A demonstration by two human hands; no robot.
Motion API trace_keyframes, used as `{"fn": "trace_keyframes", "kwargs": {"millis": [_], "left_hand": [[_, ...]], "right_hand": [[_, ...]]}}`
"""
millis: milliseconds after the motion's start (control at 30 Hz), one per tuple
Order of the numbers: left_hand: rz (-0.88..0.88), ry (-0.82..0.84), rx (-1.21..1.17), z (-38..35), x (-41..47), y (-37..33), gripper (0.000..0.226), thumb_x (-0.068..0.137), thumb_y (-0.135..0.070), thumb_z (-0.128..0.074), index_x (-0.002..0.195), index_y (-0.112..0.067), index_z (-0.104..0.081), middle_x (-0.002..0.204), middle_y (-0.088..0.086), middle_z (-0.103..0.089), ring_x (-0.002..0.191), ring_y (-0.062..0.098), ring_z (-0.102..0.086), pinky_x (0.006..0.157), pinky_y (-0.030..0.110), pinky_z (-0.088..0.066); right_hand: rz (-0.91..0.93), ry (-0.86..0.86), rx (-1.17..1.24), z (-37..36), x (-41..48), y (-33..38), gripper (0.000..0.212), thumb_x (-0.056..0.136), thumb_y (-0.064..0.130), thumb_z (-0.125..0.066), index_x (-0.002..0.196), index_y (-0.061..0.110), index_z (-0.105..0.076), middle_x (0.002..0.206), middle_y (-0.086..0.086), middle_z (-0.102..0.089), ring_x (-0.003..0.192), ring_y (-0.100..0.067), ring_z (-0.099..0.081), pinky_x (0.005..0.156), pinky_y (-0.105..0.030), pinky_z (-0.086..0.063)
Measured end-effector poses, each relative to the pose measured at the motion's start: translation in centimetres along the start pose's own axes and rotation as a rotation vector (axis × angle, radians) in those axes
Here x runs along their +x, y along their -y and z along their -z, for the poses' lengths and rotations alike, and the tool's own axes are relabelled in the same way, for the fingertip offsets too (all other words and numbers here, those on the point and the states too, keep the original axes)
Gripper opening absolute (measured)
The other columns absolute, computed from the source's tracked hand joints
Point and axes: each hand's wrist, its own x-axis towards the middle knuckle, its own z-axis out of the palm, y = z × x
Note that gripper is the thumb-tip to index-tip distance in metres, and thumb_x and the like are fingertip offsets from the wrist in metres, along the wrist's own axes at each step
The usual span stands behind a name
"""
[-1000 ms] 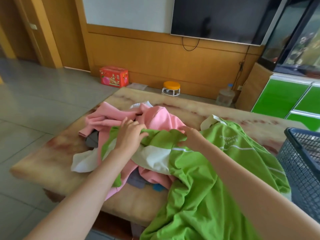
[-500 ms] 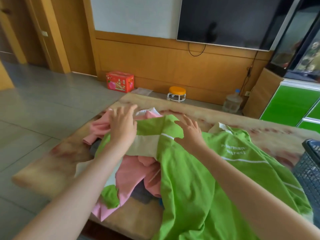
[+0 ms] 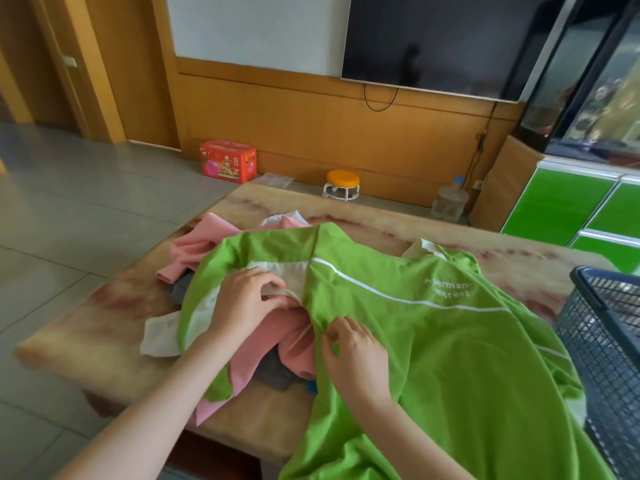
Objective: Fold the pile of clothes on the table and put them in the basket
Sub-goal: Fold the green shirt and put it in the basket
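as left hand (image 3: pixel 242 304) grips, right hand (image 3: pixel 356 358) pinches shirt (image 3: pixel 457 344).

This is a living room in a home: a large flat television (image 3: pixel 433 39) hangs on a wall with warm wood panelling (image 3: pixel 311 133), an aquarium (image 3: pixel 595 91) sits on a glossy green cabinet (image 3: pixel 561 206) at the right, and grey floor tiles (image 3: pixel 86 202) run to a wooden door frame (image 3: pixel 104 64). Household odds stand along the wall: a red gift box (image 3: pixel 228 162), a small orange-topped stool (image 3: pixel 343 183) and a big water jug (image 3: pixel 449 200). A low marble-patterned table (image 3: pixel 114 306) holds a pile of clothes (image 3: pixel 194 251) topped by a green shirt (image 3: pixel 433 341), beside a dark mesh basket (image 3: pixel 606 323).
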Motion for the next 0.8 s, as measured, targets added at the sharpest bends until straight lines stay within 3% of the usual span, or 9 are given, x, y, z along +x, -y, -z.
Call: {"fn": "trace_keyframes", "kwargs": {"millis": [133,267,333,367,433,533,600,667,800], "left_hand": [[0.017,0.018,-0.023,-0.6,-0.1,0.0,0.023,0.060,-0.020,-0.085,0.080,-0.025,-0.073,0.087,-0.007,-0.067,0.085,0.018,-0.062,0.077,0.031,-0.045],[-0.027,-0.116,-0.004,-0.2,0.0,-0.5,0.020,0.063,-0.008,-0.082,0.074,-0.020,-0.069,0.075,-0.006,-0.067,0.072,0.019,-0.063,0.066,0.029,-0.043],[-0.099,-0.235,0.063,1.3,0.8,-0.6,0.008,0.072,-0.013,-0.075,0.075,-0.019,-0.070,0.071,-0.006,-0.067,0.068,0.019,-0.062,0.067,0.031,-0.042],[-0.167,-0.264,0.134,2.1,1.2,-0.4,0.003,0.076,-0.018,-0.068,0.076,-0.019,-0.070,0.071,-0.006,-0.067,0.069,0.021,-0.062,0.071,0.033,-0.041],[-0.246,-0.256,0.294,3.1,1.5,0.7,0.018,0.076,-0.019,-0.055,0.078,-0.020,-0.072,0.072,-0.004,-0.068,0.072,0.022,-0.063,0.082,0.035,-0.039],[-0.236,-0.129,0.385,3.0,0.1,3.0,0.038,0.056,0.002,-0.054,0.079,-0.020,-0.076,0.078,0.000,-0.073,0.082,0.025,-0.069,0.090,0.036,-0.032],[-0.136,-0.065,0.318,2.4,-1.1,3.9,0.052,0.051,0.014,-0.048,0.084,-0.015,-0.076,0.084,0.004,-0.074,0.088,0.030,-0.068,0.088,0.034,-0.038],[0.019,-0.064,0.209,2.2,-1.5,3.1,0.056,0.059,0.021,-0.050,0.095,-0.014,-0.075,0.097,0.003,-0.072,0.094,0.029,-0.065,0.083,0.035,-0.047],[0.024,-0.151,0.022,1.4,-0.1,-1.5,0.037,0.082,0.009,-0.053,0.106,-0.014,-0.070,0.106,0.003,-0.066,0.099,0.026,-0.058,0.086,0.039,-0.047]], "right_hand": [[-0.130,0.010,0.279,1.6,0.2,1.0,0.010,0.094,0.033,-0.051,0.092,0.025,-0.054,0.090,0.012,-0.063,0.083,-0.010,-0.059,0.067,-0.030,-0.043],[-0.206,0.004,0.356,3.6,0.6,0.9,0.007,0.095,0.028,-0.052,0.091,0.023,-0.055,0.079,0.010,-0.063,0.080,-0.019,-0.060,0.070,-0.034,-0.043],[-0.191,0.027,0.334,4.4,0.5,0.7,0.007,0.094,0.027,-0.052,0.092,0.024,-0.058,0.081,0.008,-0.066,0.081,-0.019,-0.061,0.070,-0.033,-0.043],[-0.162,0.074,0.340,4.5,0.4,0.6,0.008,0.094,0.027,-0.052,0.093,0.025,-0.060,0.082,0.007,-0.067,0.081,-0.018,-0.062,0.071,-0.033,-0.045],[-0.055,0.311,0.322,4.1,-0.1,0.9,0.011,0.093,0.027,-0.052,0.095,0.025,-0.063,0.083,0.007,-0.068,0.082,-0.018,-0.063,0.074,-0.032,-0.048],[0.124,0.583,0.138,2.5,-1.5,1.2,0.023,0.094,0.031,-0.050,0.113,0.029,-0.062,0.116,0.010,-0.062,0.102,-0.016,-0.061,0.087,-0.030,-0.047],[0.087,0.565,0.163,2.5,-1.7,0.6,0.026,0.094,0.032,-0.050,0.117,0.030,-0.062,0.121,0.012,-0.061,0.105,-0.013,-0.061,0.088,-0.027,-0.046],[-0.012,0.482,0.256,3.2,-0.6,-0.4,0.021,0.092,0.032,-0.054,0.108,0.030,-0.067,0.109,0.012,-0.068,0.092,-0.010,-0.065,0.083,-0.026,-0.050],[-0.191,0.198,0.422,4.9,4.2,-3.4,0.013,0.089,0.026,-0.061,0.094,0.023,-0.072,0.084,0.002,-0.072,0.072,-0.017,-0.065,0.069,-0.036,-0.054]]}}
